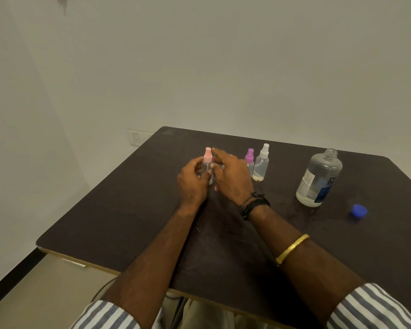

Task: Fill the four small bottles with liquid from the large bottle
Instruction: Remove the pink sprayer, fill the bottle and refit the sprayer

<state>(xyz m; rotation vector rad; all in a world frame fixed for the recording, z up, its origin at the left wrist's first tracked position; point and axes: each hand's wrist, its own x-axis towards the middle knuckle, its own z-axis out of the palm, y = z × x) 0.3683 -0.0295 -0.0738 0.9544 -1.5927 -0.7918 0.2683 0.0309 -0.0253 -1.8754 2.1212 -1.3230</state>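
Observation:
A small clear spray bottle with a pink top (207,160) stands upright on the dark table (133,210). My left hand (192,184) wraps its body. My right hand (230,178) hovers over it from the right, fingers spread, thumb near the bottle. A purple-topped small bottle (249,160) and a white-topped small bottle (261,166) stand just right of my right hand. The large clear bottle (319,179) stands open at the right, about half full. Its blue cap (358,211) lies on the table beside it. A fourth small bottle may be hidden behind my right hand.
A wall runs behind and to the left of the table, with a switch plate (138,138) near the table's far left corner. The table's front edge is near my body.

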